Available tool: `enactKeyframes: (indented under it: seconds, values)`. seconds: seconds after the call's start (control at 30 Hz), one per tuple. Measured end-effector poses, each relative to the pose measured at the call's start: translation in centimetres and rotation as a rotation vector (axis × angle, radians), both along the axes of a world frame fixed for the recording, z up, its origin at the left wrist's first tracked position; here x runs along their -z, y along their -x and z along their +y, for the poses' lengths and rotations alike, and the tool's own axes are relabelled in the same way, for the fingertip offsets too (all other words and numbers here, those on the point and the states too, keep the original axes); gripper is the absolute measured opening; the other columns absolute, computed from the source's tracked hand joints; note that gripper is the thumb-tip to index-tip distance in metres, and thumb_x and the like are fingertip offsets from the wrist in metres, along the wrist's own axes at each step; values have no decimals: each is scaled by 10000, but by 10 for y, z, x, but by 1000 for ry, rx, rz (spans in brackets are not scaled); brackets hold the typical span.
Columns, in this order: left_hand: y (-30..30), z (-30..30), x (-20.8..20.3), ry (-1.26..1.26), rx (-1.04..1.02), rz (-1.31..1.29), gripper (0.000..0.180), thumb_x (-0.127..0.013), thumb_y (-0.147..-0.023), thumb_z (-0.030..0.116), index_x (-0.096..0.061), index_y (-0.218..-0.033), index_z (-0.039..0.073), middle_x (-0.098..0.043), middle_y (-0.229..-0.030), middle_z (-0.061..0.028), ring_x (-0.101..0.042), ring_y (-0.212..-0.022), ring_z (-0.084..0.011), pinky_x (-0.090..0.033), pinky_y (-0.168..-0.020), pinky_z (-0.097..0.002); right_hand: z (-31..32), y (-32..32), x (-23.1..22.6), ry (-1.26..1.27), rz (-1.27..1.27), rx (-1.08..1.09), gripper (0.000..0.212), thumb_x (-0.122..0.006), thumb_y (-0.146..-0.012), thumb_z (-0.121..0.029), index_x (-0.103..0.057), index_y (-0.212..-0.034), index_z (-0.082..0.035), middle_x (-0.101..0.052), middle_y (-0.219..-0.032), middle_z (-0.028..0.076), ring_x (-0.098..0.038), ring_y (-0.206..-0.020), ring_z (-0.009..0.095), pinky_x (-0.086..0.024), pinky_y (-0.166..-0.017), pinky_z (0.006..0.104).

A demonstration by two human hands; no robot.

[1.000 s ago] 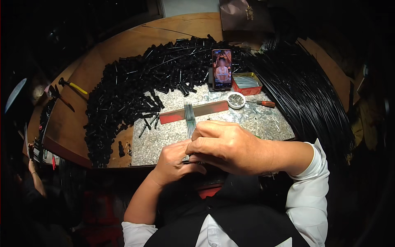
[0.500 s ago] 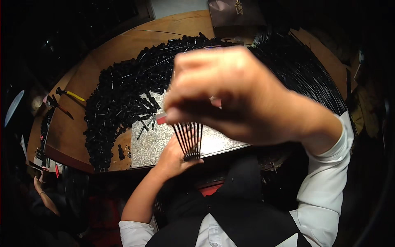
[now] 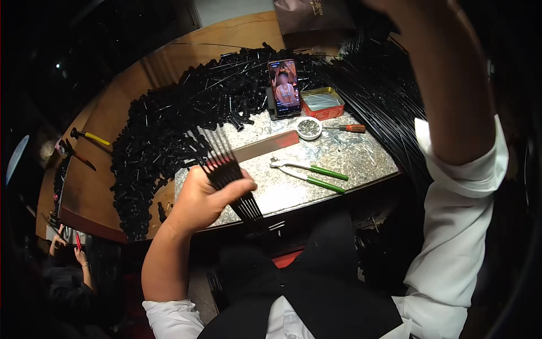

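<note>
My left hand [image 3: 195,198] is closed around a bundle of thin black rods [image 3: 245,206], spread in a row like comb teeth. The rods stick out above and below my thumb, their upper ends blurred. A flat metal bar [image 3: 262,148] with a reddish end stands on the mottled worktop just behind that hand. My right arm is raised across the upper right. Only a dark part of my right hand [image 3: 387,5] shows at the top edge, its fingers cut off. Green-handled pliers [image 3: 316,175] lie on the worktop to the right of my left hand.
A phone [image 3: 285,87] stands behind a white dish [image 3: 309,129] of small bits, a red tin [image 3: 323,103] and a screwdriver [image 3: 353,129]. Black short parts [image 3: 164,130] heap at left, long black rods [image 3: 378,90] at right. A yellow-handled hammer [image 3: 93,137] lies far left, near another person's hands [image 3: 81,257].
My right hand has swung up from over the worktop to the top edge, uncovering the phone, tin, dish and pliers. My left hand has shifted left and turned the rods.
</note>
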State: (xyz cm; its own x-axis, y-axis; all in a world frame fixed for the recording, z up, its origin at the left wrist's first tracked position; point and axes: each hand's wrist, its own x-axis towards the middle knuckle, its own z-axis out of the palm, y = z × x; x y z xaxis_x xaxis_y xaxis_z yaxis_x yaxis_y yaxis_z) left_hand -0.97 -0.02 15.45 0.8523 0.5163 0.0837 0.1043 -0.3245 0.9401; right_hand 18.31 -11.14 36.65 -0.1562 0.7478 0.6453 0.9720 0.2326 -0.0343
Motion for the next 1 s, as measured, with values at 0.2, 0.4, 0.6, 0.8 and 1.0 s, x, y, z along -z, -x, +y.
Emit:
enactKeyframes:
  seconds: [0.2,0.4,0.6,0.8,1.0]
  values:
    - [31,21,81,415,-525,-440,159,-637,-888,134,-603,-899,-21,-672,-839,-133,-665,-733,-178,-577,-643,-294,8,4,206,184,575,-403,195,-600,-908,-166,-636,-1051,-38,-610,-1018,60,-596,-859,136,-486,-752,300]
    - [13,-3,132,721,-692,-607,209,-595,-927,237,-572,-992,40,-650,-939,-128,-637,-722,-164,-522,-505,-270,-36,90,343,946,1778,-619,415,-470,-989,-181,-359,-1341,8,-570,-957,87,-597,-659,121,-507,-582,238]
    - [0,-24,149,809,-770,-681,290,-577,-938,262,-581,-1012,-18,-638,-984,-140,-648,-760,-194,-583,-584,-333,3,101,371,259,2225,-571,537,-354,-1007,-404,-365,-1316,35,-561,-996,120,-566,-704,163,-506,-625,305]
    - [-10,-48,142,832,-578,-715,427,-439,-993,342,-466,-1223,-17,-611,-1082,-174,-652,-915,-256,-580,-752,-351,14,60,362,94,2103,-365,414,-408,-1009,-298,-559,-1087,80,-620,-837,98,-571,-639,149,-506,-559,285]
    - [14,-78,151,813,-50,-298,370,-475,-987,193,-479,-1258,-59,-604,-1144,-239,-644,-1001,-293,-543,-830,-347,7,-4,293,233,1650,-240,381,-487,-977,-297,-636,-960,53,-645,-800,106,-583,-583,125,-505,-479,253]
